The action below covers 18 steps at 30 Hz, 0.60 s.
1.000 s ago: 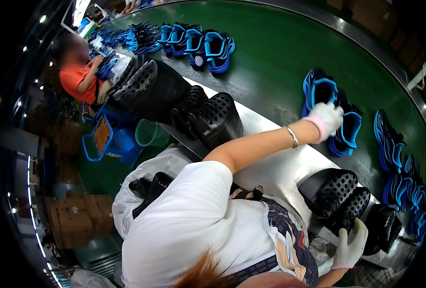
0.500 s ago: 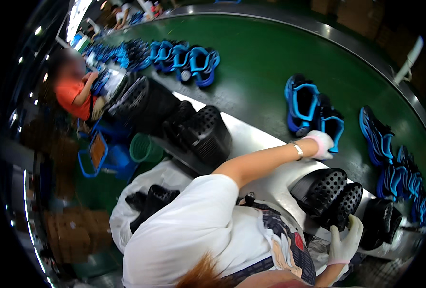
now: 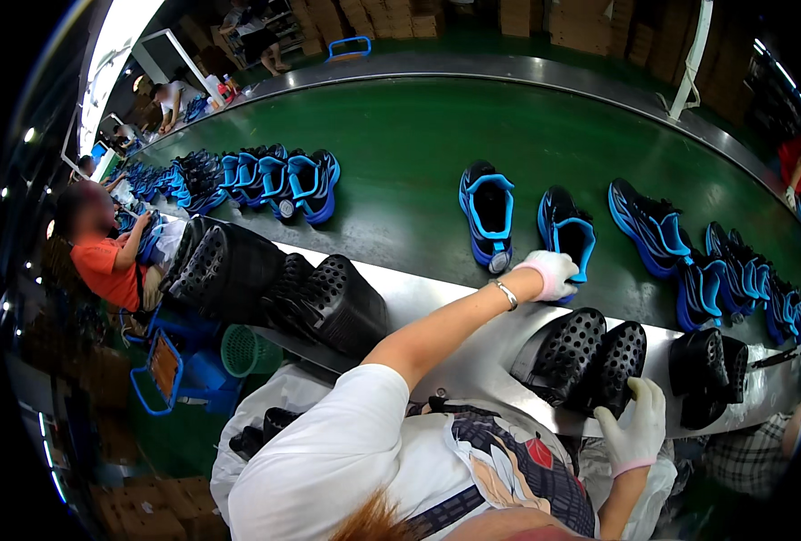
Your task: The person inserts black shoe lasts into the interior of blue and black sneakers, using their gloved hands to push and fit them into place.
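Observation:
My left hand (image 3: 552,274), in a white glove, is closed round the heel of a black and blue sneaker (image 3: 562,225) on the green belt. Another black and blue sneaker (image 3: 488,216) stands to its left, with a gap between. My right hand (image 3: 636,431), also gloved, has its thumb and fingers spread beside a black clog-shaped piece full of round holes (image 3: 618,368); nothing is seen in its grip. A second such perforated black piece (image 3: 570,359) lies against it on the metal ledge (image 3: 472,347).
The green belt (image 3: 400,153) carries rows of sneakers at left (image 3: 274,180) and right (image 3: 734,270). More black perforated pieces (image 3: 333,302) stand along the ledge. A co-worker in orange (image 3: 107,261) sits at left, near a green basket (image 3: 247,352). A white bag (image 3: 238,442) hangs below.
My view has swung, shifting the scene leftward. The gap between the two nearest sneakers has widened, my left hand staying at the heel. My right hand's fingers have come off the black perforated piece.

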Tool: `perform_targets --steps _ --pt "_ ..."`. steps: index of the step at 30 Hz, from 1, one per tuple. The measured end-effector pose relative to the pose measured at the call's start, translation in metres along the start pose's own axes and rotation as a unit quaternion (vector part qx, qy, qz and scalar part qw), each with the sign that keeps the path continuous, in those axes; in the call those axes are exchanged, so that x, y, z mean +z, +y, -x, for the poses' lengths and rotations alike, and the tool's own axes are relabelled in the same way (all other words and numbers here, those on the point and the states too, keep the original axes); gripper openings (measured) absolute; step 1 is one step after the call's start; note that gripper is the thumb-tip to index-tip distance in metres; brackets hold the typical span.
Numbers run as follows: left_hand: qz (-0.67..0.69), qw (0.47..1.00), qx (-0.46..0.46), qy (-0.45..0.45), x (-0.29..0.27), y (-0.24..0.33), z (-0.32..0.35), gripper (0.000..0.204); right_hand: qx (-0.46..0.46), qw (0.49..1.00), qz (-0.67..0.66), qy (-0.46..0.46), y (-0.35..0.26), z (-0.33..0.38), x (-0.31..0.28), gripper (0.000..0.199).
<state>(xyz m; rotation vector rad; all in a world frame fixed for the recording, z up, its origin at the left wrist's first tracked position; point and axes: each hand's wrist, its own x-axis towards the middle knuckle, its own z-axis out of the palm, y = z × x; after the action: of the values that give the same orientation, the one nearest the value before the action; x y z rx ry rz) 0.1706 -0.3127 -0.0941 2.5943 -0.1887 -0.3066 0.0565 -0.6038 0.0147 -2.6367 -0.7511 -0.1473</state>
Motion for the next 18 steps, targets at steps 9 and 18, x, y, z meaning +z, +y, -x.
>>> perform_targets --steps 9,18 --pt "-0.008 0.978 0.085 0.190 -0.002 -0.013 0.038 0.053 -0.024 0.999 0.016 -0.028 0.012 -0.019 0.001 0.053" --pt "0.491 0.848 0.122 0.156 -0.021 0.022 0.089 0.047 -0.094 0.993 -0.050 0.046 -0.025 -0.034 -0.037 0.060"
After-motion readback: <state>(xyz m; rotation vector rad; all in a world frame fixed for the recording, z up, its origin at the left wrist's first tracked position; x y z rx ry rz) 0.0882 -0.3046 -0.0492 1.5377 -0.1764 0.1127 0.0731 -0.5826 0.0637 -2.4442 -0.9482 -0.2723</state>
